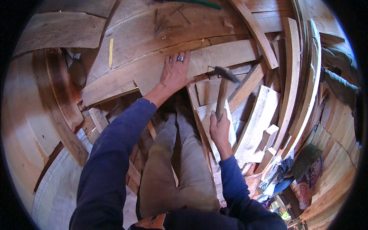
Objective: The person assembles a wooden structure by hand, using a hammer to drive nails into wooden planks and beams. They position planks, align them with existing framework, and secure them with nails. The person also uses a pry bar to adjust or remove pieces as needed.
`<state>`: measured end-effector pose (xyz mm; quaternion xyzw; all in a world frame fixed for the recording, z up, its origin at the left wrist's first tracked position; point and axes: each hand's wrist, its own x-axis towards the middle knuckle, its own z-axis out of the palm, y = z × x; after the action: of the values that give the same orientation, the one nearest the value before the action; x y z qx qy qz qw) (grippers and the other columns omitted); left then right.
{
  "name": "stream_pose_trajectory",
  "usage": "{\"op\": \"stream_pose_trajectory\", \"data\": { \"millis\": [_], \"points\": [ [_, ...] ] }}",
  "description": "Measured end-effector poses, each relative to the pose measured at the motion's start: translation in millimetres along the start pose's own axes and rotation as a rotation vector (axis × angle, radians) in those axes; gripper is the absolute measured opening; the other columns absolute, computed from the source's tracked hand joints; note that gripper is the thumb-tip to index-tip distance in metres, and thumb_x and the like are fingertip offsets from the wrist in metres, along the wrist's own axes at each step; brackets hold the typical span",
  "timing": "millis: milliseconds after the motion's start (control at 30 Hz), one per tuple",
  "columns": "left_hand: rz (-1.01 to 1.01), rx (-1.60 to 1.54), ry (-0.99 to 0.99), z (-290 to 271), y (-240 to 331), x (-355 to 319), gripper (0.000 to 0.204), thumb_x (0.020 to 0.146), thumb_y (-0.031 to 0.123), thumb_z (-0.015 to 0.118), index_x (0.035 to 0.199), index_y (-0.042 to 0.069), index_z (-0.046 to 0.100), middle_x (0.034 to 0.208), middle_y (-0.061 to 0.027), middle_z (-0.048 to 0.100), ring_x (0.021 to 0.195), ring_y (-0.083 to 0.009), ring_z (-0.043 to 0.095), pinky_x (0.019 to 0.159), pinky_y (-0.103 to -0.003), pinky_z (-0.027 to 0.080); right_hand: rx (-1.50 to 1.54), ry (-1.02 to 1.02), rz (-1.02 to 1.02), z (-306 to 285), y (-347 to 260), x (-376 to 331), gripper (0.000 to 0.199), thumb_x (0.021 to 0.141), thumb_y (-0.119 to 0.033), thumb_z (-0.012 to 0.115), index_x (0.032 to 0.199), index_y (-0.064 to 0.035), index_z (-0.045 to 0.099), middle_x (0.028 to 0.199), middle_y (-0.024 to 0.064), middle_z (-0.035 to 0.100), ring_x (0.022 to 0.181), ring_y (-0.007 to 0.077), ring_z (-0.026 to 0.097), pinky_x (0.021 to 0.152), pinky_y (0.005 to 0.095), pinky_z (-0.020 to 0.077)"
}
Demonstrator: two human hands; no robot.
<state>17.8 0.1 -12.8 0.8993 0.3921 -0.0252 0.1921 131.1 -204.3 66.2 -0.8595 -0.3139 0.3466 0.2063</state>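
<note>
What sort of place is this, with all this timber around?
Probably a woodworking shop, perhaps an informal one: the right hand grips a hammer, what look like loose nails lie on the wooden surface ahead, and rough boards crowd the right side.

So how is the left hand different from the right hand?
The left hand rests on a board; the right hand is wrapped around a hammer. The left hand wears a ring; none shows on the right hand. Both come out of blue sleeves.
</note>
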Motion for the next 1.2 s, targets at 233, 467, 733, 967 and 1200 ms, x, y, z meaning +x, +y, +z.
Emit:
{"op": "stream_pose_trajectory", "data": {
  "millis": [233, 467, 733, 967, 1200],
  "points": [
    [0.003, -0.042, 0.021, -2.3, -8.0, -0.2, 0.100, 0.065, 0.048, 0.079, 0.138, -0.003, 0.034, 0.125, -0.0187, 0.049, 0.120, -0.0351, 0.045, 0.101, -0.051, 0.034, 1.203, 0.198, -0.493, -34.2, -47.4, -26.0, 0.011, 0.092, -0.013, 0.056, 0.093, -0.0017, 0.053, 0.067, 0.0093, 0.049, 0.053, 0.0156, 0.048, 0.045, 0.0309, 0.0437],
    [-0.004, 0.006, 0.028, -2.2, -6.8, 3.1, 0.097, 0.067, 0.046, 0.079, 0.138, -0.003, 0.034, 0.125, -0.0188, 0.049, 0.118, -0.0329, 0.047, 0.100, -0.051, 0.035, 0.175, -0.014, 0.143, -15.5, -6.7, -10.2, 0.018, 0.094, -0.018, 0.056, 0.094, -0.0001, 0.053, 0.065, 0.0124, 0.056, 0.058, 0.0162, 0.055, 0.054, 0.0338, 0.0450],
    [0.001, -0.047, 0.043, -1.2, -9.9, 2.3, 0.099, 0.066, 0.049, 0.079, 0.137, -0.003, 0.034, 0.130, -0.0202, 0.048, 0.121, -0.0345, 0.045, 0.103, -0.050, 0.034, 0.071, -0.003, 0.030, 2.7, -10.7, 10.2, 0.025, 0.092, -0.015, 0.056, 0.106, 0.0048, 0.052, 0.072, 0.0174, 0.060, 0.066, 0.0226, 0.062, 0.063, 0.0395, 0.0488],
    [0.001, -0.044, 0.015, -5.6, -3.2, 4.7, 0.100, 0.065, 0.048, 0.080, 0.139, -0.003, 0.033, 0.126, -0.0194, 0.049, 0.120, -0.0343, 0.045, 0.103, -0.049, 0.034, 0.130, 0.031, 0.070, 7.4, 1.0, 6.8, 0.027, 0.093, -0.018, 0.055, 0.110, 0.0037, 0.054, 0.072, 0.0162, 0.059, 0.070, 0.0261, 0.063, 0.068, 0.0381, 0.0505],
    [-0.001, -0.036, 0.047, -2.3, -11.0, -4.2, 0.097, 0.065, 0.045, 0.080, 0.136, -0.004, 0.035, 0.124, -0.0186, 0.049, 0.117, -0.0324, 0.047, 0.099, -0.047, 0.035, 0.501, 0.037, 0.089, -33.9, -41.5, -14.3, 0.019, 0.095, -0.020, 0.054, 0.096, -0.0012, 0.050, 0.064, 0.0055, 0.055, 0.047, 0.0108, 0.052, 0.041, 0.0280, 0.0409]
  ]
}}
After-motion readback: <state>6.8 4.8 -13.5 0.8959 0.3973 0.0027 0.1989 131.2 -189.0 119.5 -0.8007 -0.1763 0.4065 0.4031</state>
